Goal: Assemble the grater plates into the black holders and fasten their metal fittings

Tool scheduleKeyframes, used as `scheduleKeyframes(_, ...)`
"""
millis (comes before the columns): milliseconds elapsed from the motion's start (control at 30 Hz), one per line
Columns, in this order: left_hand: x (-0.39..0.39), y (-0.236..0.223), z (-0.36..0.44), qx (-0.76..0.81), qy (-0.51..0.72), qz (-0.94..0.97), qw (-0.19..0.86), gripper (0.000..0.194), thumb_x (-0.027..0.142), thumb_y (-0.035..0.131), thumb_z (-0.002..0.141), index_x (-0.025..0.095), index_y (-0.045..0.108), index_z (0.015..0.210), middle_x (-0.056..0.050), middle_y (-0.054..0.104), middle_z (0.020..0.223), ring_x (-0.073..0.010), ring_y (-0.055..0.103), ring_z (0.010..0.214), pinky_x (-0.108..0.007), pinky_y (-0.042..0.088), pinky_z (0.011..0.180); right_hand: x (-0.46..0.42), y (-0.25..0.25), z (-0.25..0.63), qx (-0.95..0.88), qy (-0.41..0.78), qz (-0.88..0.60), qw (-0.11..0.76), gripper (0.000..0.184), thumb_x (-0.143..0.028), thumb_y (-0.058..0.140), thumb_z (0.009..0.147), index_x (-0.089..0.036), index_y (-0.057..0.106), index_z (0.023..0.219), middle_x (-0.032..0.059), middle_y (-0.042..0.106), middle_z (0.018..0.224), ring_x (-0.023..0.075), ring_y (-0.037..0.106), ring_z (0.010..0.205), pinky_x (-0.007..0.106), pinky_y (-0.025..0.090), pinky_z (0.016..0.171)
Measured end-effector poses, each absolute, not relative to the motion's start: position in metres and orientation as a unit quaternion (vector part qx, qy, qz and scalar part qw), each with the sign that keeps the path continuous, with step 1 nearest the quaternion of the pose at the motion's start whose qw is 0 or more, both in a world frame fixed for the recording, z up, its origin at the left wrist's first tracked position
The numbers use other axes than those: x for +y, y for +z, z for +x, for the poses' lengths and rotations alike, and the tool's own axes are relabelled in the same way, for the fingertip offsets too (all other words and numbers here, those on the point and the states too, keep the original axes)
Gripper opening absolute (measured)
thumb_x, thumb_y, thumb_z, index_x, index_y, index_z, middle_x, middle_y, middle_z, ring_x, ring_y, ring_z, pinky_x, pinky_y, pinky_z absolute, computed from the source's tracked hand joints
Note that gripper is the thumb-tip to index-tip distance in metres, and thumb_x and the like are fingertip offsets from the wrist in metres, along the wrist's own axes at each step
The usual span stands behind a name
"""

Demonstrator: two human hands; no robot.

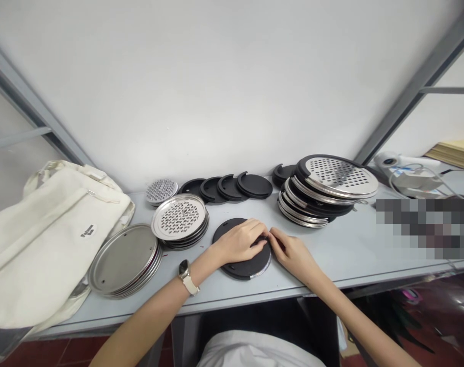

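A black round disc (250,267) with a strip of bright metal along its lower right edge lies flat on the table in front of me. My left hand (241,239) rests over it, with fingers bent and closed at the right rim. At that same rim my right hand (291,252) pinches with thumb and fingers, the tips meeting those of the left. What lies between the fingertips is hidden. Left of the disc stands a stack of metal grater plates (180,216), and beyond the hands sits a row of black round covers (254,184).
Plain metal discs (125,260) are stacked at the left front, beside a cream canvas bag (48,229). A tall pile of black-rimmed grater discs (338,176) stands right. A small grater plate (161,191) lies behind. Further right are a white device (403,162) and cables.
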State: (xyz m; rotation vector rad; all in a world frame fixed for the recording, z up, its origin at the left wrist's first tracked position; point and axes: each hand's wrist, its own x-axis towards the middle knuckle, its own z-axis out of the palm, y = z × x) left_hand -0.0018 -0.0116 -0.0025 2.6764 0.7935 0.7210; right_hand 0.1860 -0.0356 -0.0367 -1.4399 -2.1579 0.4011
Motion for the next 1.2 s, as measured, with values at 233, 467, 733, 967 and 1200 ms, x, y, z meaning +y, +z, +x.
scheduleKeyframes(233,-0.0131,0.0000,0.0001,0.282,0.242,0.922,0.111,0.008,0.016,0.047,0.086,0.017,0.049,0.094,-0.006,0.056,0.091,-0.0195,0.054,0.089,-0.032,0.046,0.083,-0.0346,-0.0382,0.1871,-0.805,0.134,-0.528,0.234,0.025,-0.031,0.029,0.096,-0.023,0.048,0.082,0.0014,0.060,0.064,0.0182,0.059,0.056,0.025,0.033,0.054)
scheduleKeyframes(467,-0.0136,-0.0002,0.0009,0.316,0.254,0.910,0.089,0.012,0.018,0.050,0.079,0.018,0.049,0.091,-0.006,0.055,0.088,-0.0206,0.053,0.084,-0.035,0.044,0.080,-0.0353,-0.0385,0.1867,-0.808,0.126,-0.525,0.236,0.028,-0.032,0.027,0.096,-0.022,0.048,0.080,0.0028,0.061,0.064,0.0186,0.059,0.056,0.026,0.032,0.054)
scheduleKeyframes(733,-0.0125,-0.0017,0.0006,0.337,0.245,0.906,0.070,0.007,0.023,0.053,0.080,0.019,0.047,0.081,-0.003,0.053,0.081,-0.0180,0.051,0.077,-0.032,0.043,0.074,-0.0363,-0.0380,0.1863,-0.807,0.132,-0.525,0.235,0.028,-0.033,0.029,0.096,-0.023,0.045,0.076,0.0012,0.058,0.061,0.0170,0.055,0.053,0.026,0.031,0.053)
scheduleKeyframes(967,-0.0127,-0.0018,0.0002,0.308,0.237,0.918,0.078,0.006,0.022,0.051,0.080,0.019,0.047,0.079,-0.004,0.052,0.080,-0.0184,0.051,0.077,-0.032,0.043,0.074,-0.0358,-0.0379,0.1863,-0.815,0.125,-0.516,0.230,0.028,-0.031,0.029,0.095,-0.022,0.048,0.077,0.0019,0.059,0.061,0.0171,0.056,0.054,0.026,0.031,0.053)
scheduleKeyframes(1200,-0.0136,-0.0026,0.0008,0.319,0.236,0.916,0.068,0.006,0.023,0.051,0.081,0.018,0.048,0.081,-0.004,0.054,0.083,-0.0178,0.051,0.077,-0.032,0.042,0.076,-0.0352,-0.0383,0.1873,-0.812,0.146,-0.511,0.241,0.027,-0.032,0.031,0.095,-0.022,0.047,0.076,0.0010,0.059,0.062,0.0161,0.055,0.053,0.025,0.032,0.054)
